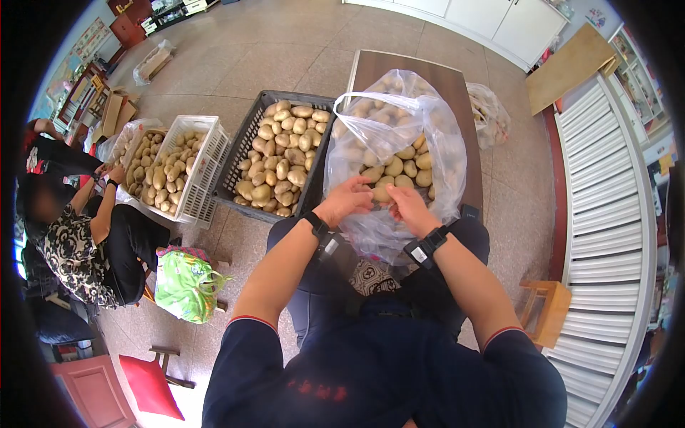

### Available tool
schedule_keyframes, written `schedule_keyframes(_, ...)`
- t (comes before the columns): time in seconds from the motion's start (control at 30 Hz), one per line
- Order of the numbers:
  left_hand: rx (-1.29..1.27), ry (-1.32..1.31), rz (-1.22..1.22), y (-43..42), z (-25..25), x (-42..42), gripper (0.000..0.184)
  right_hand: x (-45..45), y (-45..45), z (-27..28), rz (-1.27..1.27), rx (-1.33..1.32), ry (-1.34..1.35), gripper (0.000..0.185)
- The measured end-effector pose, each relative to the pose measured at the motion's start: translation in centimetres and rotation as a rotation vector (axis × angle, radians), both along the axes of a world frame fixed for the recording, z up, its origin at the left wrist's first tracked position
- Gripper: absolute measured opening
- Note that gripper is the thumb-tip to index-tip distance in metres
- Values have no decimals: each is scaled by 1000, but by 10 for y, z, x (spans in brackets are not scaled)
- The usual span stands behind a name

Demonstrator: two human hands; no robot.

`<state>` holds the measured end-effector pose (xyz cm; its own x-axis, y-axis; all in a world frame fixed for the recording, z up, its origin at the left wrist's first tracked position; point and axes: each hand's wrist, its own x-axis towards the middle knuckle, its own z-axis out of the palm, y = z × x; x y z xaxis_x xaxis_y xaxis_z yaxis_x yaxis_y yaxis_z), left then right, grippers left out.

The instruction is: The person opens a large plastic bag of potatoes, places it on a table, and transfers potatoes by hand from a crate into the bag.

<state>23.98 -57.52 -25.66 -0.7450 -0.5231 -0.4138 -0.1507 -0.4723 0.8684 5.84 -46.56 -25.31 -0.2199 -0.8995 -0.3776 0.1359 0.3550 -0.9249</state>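
A large clear plastic bag (446, 135) of potatoes lies on a dark brown table (467, 107), its mouth open toward me. My left hand (347, 202) is at the left side of the opening, fingers bent close to the potatoes (403, 167). At the near edge of the opening, my right hand (409, 208) has its fingers curled beside a potato. Whether either hand grips the plastic or a potato is too small to tell. Each wrist wears a black band.
Left of the table stands a black crate (246, 128) of potatoes, then a white crate (207, 153) with more. Co-workers sit at the far left. A green bag (182, 285), a red cushion (150, 385), a wooden stool (549, 314) and a white radiator (599, 235) surround me.
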Motion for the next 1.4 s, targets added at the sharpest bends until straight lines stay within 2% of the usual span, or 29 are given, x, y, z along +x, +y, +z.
schedule_keyframes(0.07, 29, 30, -39, 3, 7, 1, 49, 11, -5, 0, 46, 11, -23, 46)
schedule_keyframes(0.17, 87, 72, -76, 3, 10, 3, 46, 15, -10, -2, 124, 8, 80, 49)
schedule_keyframes(0.3, 165, 125, -55, -1, 4, 4, 35, 9, -12, -15, 90, 30, 99, 49)
schedule_keyframes(0.37, 181, 123, 2, -4, 1, 5, 33, 0, -14, -24, 34, -63, 357, 41)
schedule_keyframes(0.4, 195, 119, 59, -5, 0, 5, 32, -8, -13, -32, 34, -63, 358, 41)
schedule_keyframes(0.47, 206, 176, 110, -9, -2, 7, 30, -23, -10, -46, 11, -184, 867, 27)
schedule_keyframes(0.6, 212, 277, 294, -18, 0, 11, 27, -37, 2, -64, 36, -221, 950, 22)
schedule_keyframes(0.67, 219, 310, 373, -23, -1, 15, 27, -41, 4, -72, 236, -167, 1138, 22)
schedule_keyframes(0.77, 252, 372, 512, -34, -4, 18, 29, -41, 8, -80, 317, -187, 1292, 28)
schedule_keyframes(0.9, 305, 436, 730, -51, -9, 30, 29, -30, 13, -66, 331, -143, 1242, 34)
schedule_keyframes(0.97, 320, 441, 814, -58, -10, 33, 29, -26, 11, -56, 383, 198, 1278, 35)
schedule_keyframes(1.0, 379, 438, 899, -62, -13, 35, 29, -27, 11, -52, 386, 238, 1258, 38)
schedule_keyframes(1.03, 438, 437, 982, -66, -15, 37, 29, -27, 12, -51, 389, 230, 1258, 38)
schedule_keyframes(1.1, 439, 466, 992, -78, -30, 45, 30, -33, 15, -60, 304, 234, 1200, 47)
schedule_keyframes(1.17, 482, 542, 1063, -89, -41, 51, 38, -37, 13, -65, 284, 195, 1221, 52)
schedule_keyframes(1.23, 487, 530, 1102, -97, -49, 56, 37, -37, 11, -62, 252, 337, 1098, 53)
schedule_keyframes(1.33, 506, 542, 1255, -107, -73, 65, 34, -39, 15, -66, 129, 203, 1017, 56)
schedule_keyframes(1.37, 56, 289, 1114, -119, -117, 71, 33, -40, 17, -67, 143, 196, 1022, 56)
schedule_keyframes(1.4, -159, 160, 1024, -120, -125, 76, 32, -43, 17, -69, 66, 154, 982, 58)
